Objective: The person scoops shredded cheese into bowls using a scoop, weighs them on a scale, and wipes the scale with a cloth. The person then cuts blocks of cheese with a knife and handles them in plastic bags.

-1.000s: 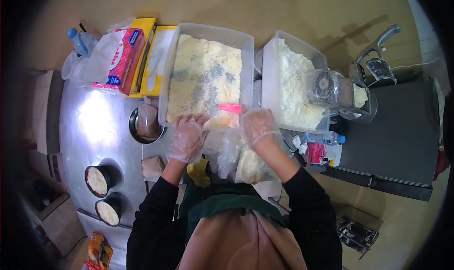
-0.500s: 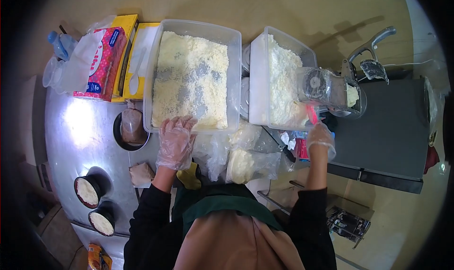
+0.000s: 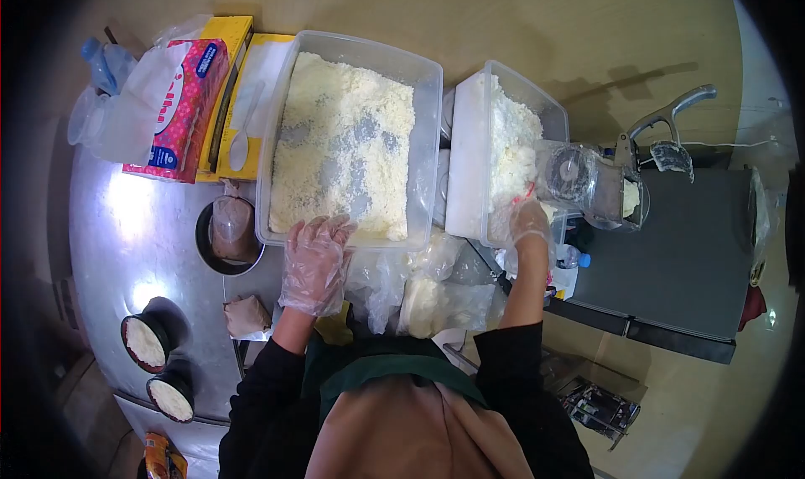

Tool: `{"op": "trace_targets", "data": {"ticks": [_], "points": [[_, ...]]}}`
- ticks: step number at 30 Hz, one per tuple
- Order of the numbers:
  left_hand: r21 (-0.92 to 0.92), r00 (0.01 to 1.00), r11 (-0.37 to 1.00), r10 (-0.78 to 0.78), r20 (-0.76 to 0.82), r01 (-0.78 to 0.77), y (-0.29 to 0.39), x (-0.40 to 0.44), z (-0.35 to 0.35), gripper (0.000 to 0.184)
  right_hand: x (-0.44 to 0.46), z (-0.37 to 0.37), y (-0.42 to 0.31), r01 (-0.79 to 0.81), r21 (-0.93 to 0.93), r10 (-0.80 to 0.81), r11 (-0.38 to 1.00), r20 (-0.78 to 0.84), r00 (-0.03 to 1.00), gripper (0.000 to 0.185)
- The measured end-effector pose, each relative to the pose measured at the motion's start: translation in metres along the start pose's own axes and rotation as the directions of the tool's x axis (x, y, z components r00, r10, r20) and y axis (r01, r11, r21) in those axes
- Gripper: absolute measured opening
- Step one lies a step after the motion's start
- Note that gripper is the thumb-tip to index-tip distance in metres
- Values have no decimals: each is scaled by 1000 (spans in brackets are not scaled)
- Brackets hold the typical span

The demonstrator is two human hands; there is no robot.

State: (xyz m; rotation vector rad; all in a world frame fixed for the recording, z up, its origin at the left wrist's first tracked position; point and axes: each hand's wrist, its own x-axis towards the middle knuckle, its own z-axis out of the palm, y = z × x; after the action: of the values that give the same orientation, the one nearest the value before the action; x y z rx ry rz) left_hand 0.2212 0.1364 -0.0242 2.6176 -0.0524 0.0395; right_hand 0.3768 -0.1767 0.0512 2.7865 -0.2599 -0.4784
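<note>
My gloved left hand (image 3: 315, 265) rests with its fingers over the near rim of a large clear tub (image 3: 434, 144), which holds a thin, uneven layer of pale crumbs (image 3: 377, 110). Inside the near end of a smaller tub (image 3: 464, 160), my gloved right hand (image 3: 530, 221) is closed on a pink scraper (image 3: 524, 194), mostly hidden by the fingers and the white grated mass (image 3: 510, 135). A grater machine (image 3: 587, 177) wrapped in plastic stands over that tub's right side.
On the left are a pink tissue pack (image 3: 191, 102), yellow boxes, a spoon (image 3: 241, 148), a metal bowl (image 3: 204, 248) with a brown bag, and two dark filled bowls (image 3: 144, 343). Plastic bags (image 3: 444, 303) lie before me. A bottle (image 3: 570, 258) is at right.
My right hand has carried the pink scraper from the large tub rightward, past the smaller tub's near corner, and into its white contents. My left hand stays at the large tub's rim.
</note>
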Motion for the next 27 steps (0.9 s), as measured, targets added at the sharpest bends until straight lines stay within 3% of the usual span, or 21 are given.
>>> {"op": "trace_targets", "data": {"ticks": [2, 4, 5, 7, 10, 13, 15, 18, 20, 22, 24, 27], "points": [[8, 1000, 1000, -4, -2, 4, 0, 0, 0, 40, 19, -3, -11, 48, -61, -47, 997, 22, 999, 26], [-7, 1000, 1000, -19, 21, 19, 0, -1, 0, 40, 33, -9, -25, 191, -367, -185, 910, 53, 981, 24], [-5, 1000, 1000, -19, 20, 20, 0, 0, 0, 40, 40, -14, -31, 192, -366, -186, 911, 51, 981, 24], [39, 1000, 999, -10, 29, 9, 1, 0, -3, 38, 55, -25, -43, 66, -185, -68, 981, -2, 998, 25], [18, 1000, 1000, -9, 18, 9, 1, 0, -5, 38, 90, -39, -46, 108, -174, -108, 979, 8, 994, 28], [23, 1000, 1000, -13, 0, 13, 1, 0, -4, 38, 116, -55, -57, 35, -144, -31, 989, 28, 999, 28], [11, 1000, 1000, -15, 2, 15, 1, -1, -2, 38, 119, -61, -55, 55, -119, -64, 991, -80, 995, 28], [6, 1000, 1000, -15, 0, 15, 0, -1, -1, 38, 94, -69, -47, -31, -91, 30, 995, -7, 1000, 31], [8, 1000, 1000, -12, -6, 13, 1, 0, -1, 37, 28, -77, -58, -205, 81, 216, 975, -165, 962, 37], [26, 1000, 999, -19, -9, 19, 3, 0, -4, 38, 7, -24, -31, -70, -44, 55, 997, -278, 959, 39], [20, 1000, 1000, -16, -5, 16, 4, 1, -5, 38, -30, -4, -17, -50, -151, 6, 987, -277, 961, 41], [13, 1000, 1000, -9, -3, 9, 4, 1, -4, 38, -66, 1, 6, -70, -117, 54, 991, -137, 989, 42]]}}
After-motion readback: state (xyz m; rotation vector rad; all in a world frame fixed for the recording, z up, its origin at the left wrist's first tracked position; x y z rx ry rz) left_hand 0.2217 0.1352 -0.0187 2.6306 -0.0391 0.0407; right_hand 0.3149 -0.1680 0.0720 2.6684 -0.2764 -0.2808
